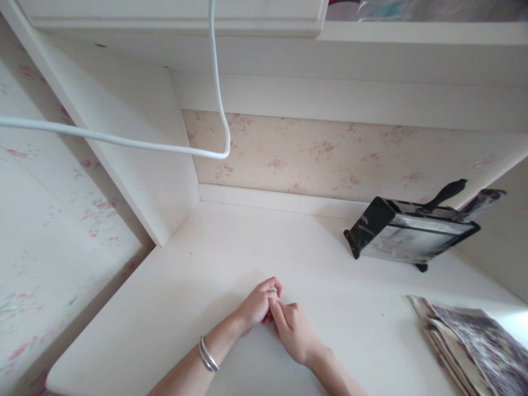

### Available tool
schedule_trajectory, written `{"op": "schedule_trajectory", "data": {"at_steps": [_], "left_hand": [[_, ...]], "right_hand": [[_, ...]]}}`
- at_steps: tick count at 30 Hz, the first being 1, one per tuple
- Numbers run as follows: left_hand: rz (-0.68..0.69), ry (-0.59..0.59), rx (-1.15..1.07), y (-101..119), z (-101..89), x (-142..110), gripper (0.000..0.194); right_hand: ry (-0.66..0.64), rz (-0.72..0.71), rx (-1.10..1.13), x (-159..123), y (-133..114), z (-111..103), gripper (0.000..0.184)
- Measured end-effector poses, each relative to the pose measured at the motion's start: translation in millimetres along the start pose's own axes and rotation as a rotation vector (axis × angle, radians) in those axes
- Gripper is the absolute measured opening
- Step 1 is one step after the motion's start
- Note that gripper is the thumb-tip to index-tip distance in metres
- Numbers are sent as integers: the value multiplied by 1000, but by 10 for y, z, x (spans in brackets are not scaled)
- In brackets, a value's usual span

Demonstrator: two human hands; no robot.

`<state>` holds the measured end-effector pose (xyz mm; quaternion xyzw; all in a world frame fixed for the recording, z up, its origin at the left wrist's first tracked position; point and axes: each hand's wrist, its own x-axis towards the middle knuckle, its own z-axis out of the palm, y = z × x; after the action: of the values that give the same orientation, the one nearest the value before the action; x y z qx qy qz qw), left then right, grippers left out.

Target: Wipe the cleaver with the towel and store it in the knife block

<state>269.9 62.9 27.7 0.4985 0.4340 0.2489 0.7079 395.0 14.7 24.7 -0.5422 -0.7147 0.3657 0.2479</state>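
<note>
Over the white desktop (165, 308), my two hands meet in front of me, touching each other. Silver bangles (208, 355) circle the wrist of my left hand (258, 302), whose fingers are curled in. My right hand (295, 330) is closed too, its thumb lying across the left fingers. No object shows in either hand. Part of the fingers is hidden where the hands overlap.
At the back right stands a black-framed holder (412, 231) with black-handled tools. Folded patterned cloth (474, 341) lies at the right. A white cable (144, 146) hangs across the upper left, below a white cupboard (173, 14). A side panel (136, 126) bounds the desk.
</note>
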Motion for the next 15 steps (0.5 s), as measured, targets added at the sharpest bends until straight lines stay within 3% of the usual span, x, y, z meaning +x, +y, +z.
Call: {"op": "schedule_trajectory", "data": {"at_steps": [15], "left_hand": [[-9,-7,14,24,-2,-12,12]], "right_hand": [[4,2,-8,-12,-2,-4,68]]}}
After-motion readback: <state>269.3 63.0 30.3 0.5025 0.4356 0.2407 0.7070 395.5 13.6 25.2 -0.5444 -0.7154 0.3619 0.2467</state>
